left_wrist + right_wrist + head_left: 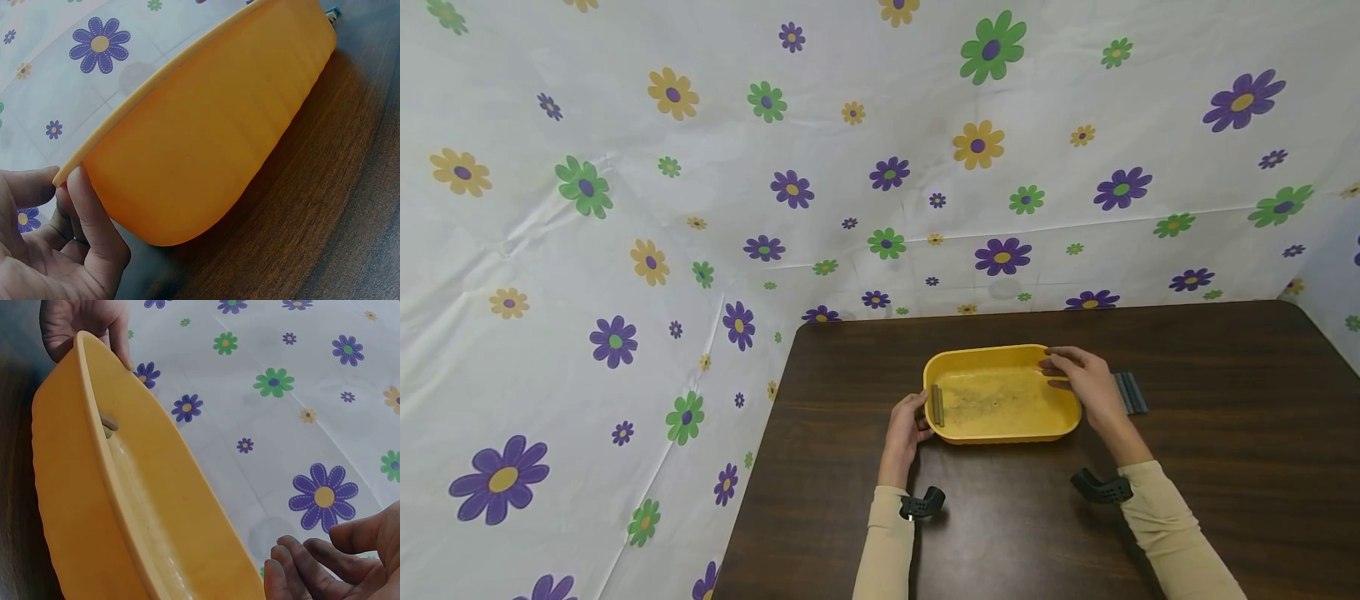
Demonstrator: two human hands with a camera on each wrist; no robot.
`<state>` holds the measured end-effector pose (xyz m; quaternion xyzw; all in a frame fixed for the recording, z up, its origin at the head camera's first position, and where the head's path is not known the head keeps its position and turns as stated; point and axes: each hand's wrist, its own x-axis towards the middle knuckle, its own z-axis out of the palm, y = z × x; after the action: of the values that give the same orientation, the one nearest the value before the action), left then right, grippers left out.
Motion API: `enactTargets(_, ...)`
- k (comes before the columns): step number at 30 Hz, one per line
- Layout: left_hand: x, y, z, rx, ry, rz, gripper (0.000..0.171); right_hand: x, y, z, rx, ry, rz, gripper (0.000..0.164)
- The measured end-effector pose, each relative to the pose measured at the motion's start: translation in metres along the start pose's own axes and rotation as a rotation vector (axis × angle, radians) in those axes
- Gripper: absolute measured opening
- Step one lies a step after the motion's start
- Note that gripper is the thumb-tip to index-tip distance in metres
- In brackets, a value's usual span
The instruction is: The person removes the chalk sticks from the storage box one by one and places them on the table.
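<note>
A yellow oblong tray (1000, 396) with raised walls stands on the table. My left hand (904, 433) pinches the rim at its left end, thumb and fingers on either side, as the left wrist view shows. Inside, along that left wall, lie two thin brown-olive sticks (937, 406). My right hand (1092, 390) hovers over the tray's right end with loosely bent fingers. In the right wrist view, the right fingers (312, 575) hold nothing and appear apart from the rim. Several dark blue-grey sticks (1133, 393) lie on the table beyond the right hand, partly hidden by it.
A dark wood-look table (1000, 517) carries everything. Behind it and on the left hangs a white flower-print sheet (850, 150). Black wrist straps (1101, 487) sit on both sleeves. Dark smudges mark the tray's floor.
</note>
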<state>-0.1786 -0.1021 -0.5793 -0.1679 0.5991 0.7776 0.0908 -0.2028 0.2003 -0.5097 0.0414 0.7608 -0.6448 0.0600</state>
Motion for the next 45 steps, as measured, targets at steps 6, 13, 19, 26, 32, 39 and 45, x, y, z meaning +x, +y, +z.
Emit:
enactTargets(6, 0.000, 0.000, 0.000, -0.006, 0.004, -0.008, 0.028, 0.000, 0.000, 0.009, 0.011, -0.014, 0.000, 0.049)
enactTargets(13, 0.000, 0.000, 0.000, -0.008, 0.014, -0.014, 0.026, 0.002, 0.000, 0.019, 0.039, -0.027, -0.001, 0.048)
enactTargets(19, 0.000, 0.000, 0.000, -0.005, 0.008, -0.005, 0.027, 0.004, -0.002, 0.027, 0.047, -0.055, 0.012, 0.049)
enactTargets(26, 0.000, 0.000, 0.000, -0.008, 0.018, -0.014, 0.026, 0.003, -0.003, 0.036, 0.044, -0.086, 0.003, 0.048)
enactTargets(32, 0.000, 0.000, 0.000, -0.005, 0.017, -0.010, 0.027, 0.006, -0.001, 0.046, 0.068, -0.096, 0.014, 0.045)
enactTargets(39, 0.001, -0.001, 0.000, -0.011, 0.018, -0.014, 0.027, 0.007, 0.000, 0.059, 0.057, -0.086, 0.021, 0.041)
enactTargets(45, 0.000, 0.000, 0.001, -0.010, 0.018, -0.010, 0.026, 0.006, 0.002, 0.066, 0.061, -0.109, 0.008, 0.041)
